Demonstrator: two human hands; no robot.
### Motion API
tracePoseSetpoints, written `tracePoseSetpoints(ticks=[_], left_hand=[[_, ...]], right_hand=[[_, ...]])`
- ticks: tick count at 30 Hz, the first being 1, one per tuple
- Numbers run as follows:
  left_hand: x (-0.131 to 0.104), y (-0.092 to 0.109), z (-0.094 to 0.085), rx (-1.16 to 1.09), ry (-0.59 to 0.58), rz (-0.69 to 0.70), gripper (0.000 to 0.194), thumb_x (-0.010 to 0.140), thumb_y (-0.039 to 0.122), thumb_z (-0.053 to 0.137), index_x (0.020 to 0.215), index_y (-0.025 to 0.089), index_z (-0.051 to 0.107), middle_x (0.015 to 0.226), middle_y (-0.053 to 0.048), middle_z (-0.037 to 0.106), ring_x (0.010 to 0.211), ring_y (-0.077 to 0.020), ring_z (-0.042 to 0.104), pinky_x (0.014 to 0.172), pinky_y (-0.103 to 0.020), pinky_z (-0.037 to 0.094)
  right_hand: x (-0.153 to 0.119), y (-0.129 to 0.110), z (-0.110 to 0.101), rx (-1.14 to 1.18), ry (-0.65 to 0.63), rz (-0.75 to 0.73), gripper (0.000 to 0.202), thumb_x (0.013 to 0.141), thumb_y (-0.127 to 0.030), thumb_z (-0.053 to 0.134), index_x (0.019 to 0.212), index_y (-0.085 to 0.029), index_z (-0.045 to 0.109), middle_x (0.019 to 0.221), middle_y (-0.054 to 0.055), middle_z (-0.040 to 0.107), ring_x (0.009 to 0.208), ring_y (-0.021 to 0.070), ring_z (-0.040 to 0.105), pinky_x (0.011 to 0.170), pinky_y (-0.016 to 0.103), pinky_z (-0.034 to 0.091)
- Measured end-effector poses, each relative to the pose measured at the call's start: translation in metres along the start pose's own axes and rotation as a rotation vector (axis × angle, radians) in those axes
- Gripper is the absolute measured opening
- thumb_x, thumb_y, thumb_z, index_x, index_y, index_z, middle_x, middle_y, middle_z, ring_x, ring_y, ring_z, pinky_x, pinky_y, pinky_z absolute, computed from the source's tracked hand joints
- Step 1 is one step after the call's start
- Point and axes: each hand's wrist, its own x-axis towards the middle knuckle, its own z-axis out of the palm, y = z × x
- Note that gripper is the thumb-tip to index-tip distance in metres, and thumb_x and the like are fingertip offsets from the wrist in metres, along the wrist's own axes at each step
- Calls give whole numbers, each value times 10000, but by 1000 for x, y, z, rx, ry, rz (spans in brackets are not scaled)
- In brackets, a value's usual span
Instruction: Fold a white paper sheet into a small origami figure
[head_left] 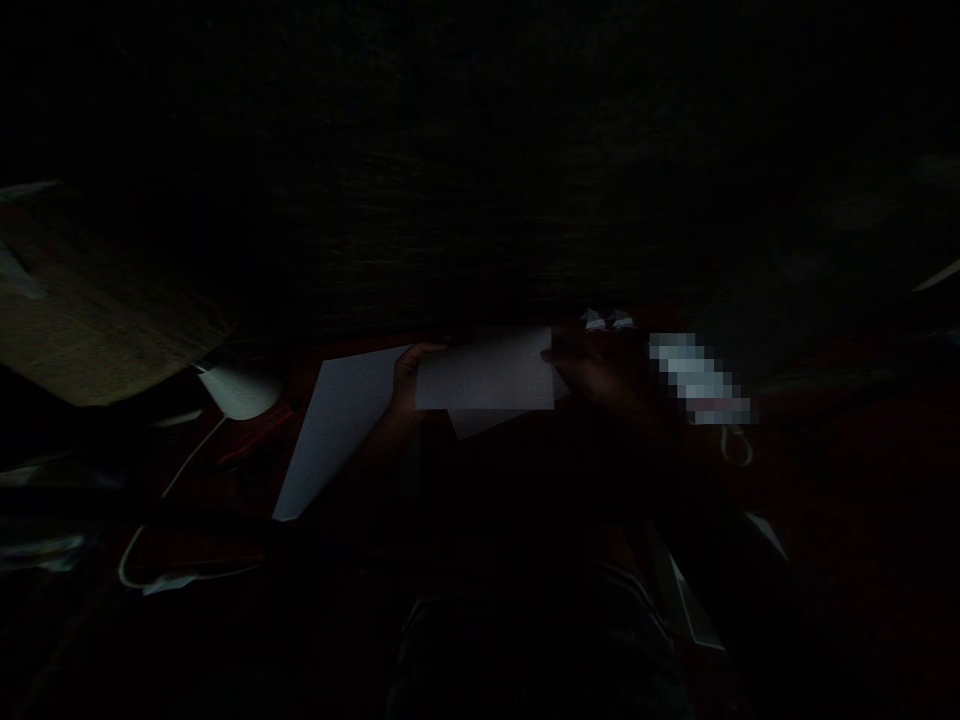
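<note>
A white sheet of paper (484, 372) is held up between my two hands in very dim light. My left hand (409, 372) grips its left edge, with fingers over the top corner. At the right edge, my right hand (581, 368) pinches the sheet near its upper corner; its fingers are mostly lost in shadow. Under the held sheet, a second paper (469, 423) sticks out at an angle. Beside my left hand and forearm lies a larger white sheet (330, 420), partly covered by the arm.
To the left are a white cone-shaped object (238, 392) and a pale cord (184, 470). Two small folded white pieces (606, 321) stand at the back. On the right lies a blurred-out pale item (697, 378) with a white loop (737, 447). Dark surroundings hide much.
</note>
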Motion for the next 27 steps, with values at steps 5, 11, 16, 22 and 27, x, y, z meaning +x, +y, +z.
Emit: tracePoseSetpoints(ticks=[5,11,16,22,27], left_hand=[[2,8,-5,-103,-98,-113,354,732,413,846,1054,270,808,1260,-62,808,1121,-318,748,869,-425,587],[4,10,-2,-171,-188,-76,602,887,812,647,1129,273,764,1308,-118,772,1428,-366,616,1137,-587,516],[-5,4,6,-105,-309,-107,840,737,872,781,1327,283,676,1508,-139,652,1486,-408,546,1126,-562,524],[-11,-2,11,-29,-322,-17,957,651,474,999,1474,365,525,1613,-86,534,1568,-367,440,1193,-491,474],[-8,-8,7,-31,-260,-48,850,695,400,946,1446,325,555,1471,-95,648,1435,-360,583,1138,-504,509]], right_hand=[[0,0,-3,-77,52,-11,448,647,-361,931,1052,-299,748,1129,61,776,1308,348,653,1151,552,535],[2,5,-7,-7,171,-54,398,644,-388,920,974,-285,722,1102,68,777,1154,327,713,1048,537,582],[9,8,-9,109,183,-38,423,637,-416,871,997,-301,682,1071,40,782,1087,303,725,939,490,600],[16,14,-9,152,189,-90,452,644,-436,862,1029,-292,675,1065,52,789,1103,306,718,935,488,583],[15,18,-11,138,196,-68,403,644,-431,897,962,-286,696,1020,31,783,1055,275,726,937,461,581]])
